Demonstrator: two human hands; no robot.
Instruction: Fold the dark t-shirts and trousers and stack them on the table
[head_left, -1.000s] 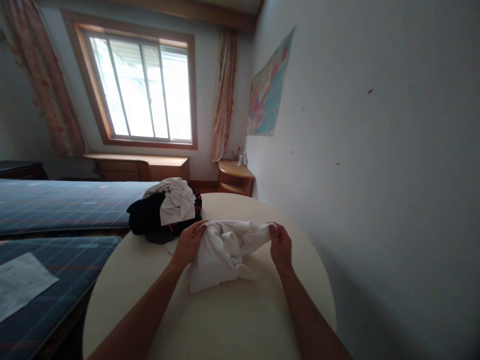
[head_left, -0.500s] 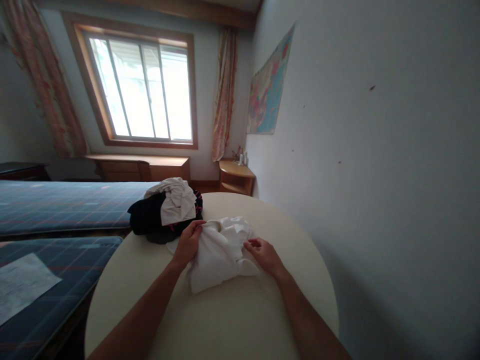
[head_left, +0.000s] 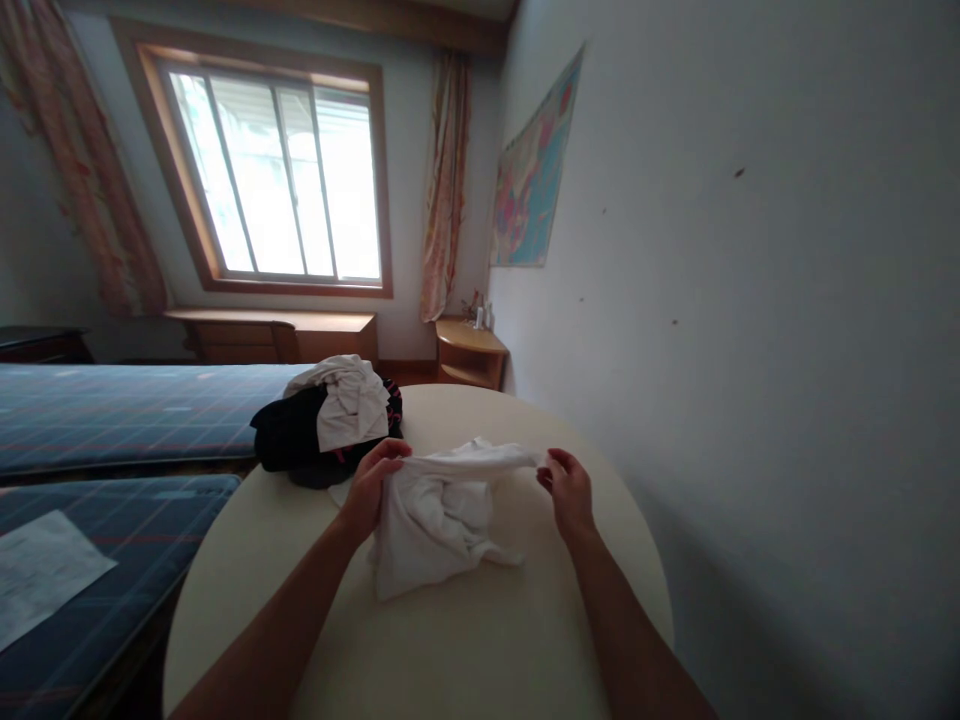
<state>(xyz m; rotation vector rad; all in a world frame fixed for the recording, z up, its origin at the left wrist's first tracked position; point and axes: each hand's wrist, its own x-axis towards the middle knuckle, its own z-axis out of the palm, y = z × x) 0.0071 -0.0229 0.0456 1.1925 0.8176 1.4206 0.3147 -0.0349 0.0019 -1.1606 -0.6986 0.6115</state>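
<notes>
A crumpled white garment [head_left: 435, 520], its exact kind unclear, lies partly on the round cream table [head_left: 465, 650]. My left hand [head_left: 373, 485] pinches its upper left edge. At the other end of that edge, my right hand [head_left: 568, 488] is closed on a corner. Between the two hands the upper edge is stretched in a raised band, while the rest hangs and bunches in folds below. Just beyond my left hand sits a heap of black clothes [head_left: 289, 432] with a pale cloth [head_left: 349, 405] draped on top.
Two plaid mattresses [head_left: 135, 410] stand to the left, the nearer one bearing a sheet of paper [head_left: 49, 570]. A white wall [head_left: 750, 420] runs close along the right. Behind the table are a wooden corner shelf [head_left: 472, 345] and a low desk [head_left: 337, 325] under the window.
My right hand has moved right and slightly up, pulling the garment's upper edge out into a taut band. My left hand keeps its hold at nearly the same spot.
</notes>
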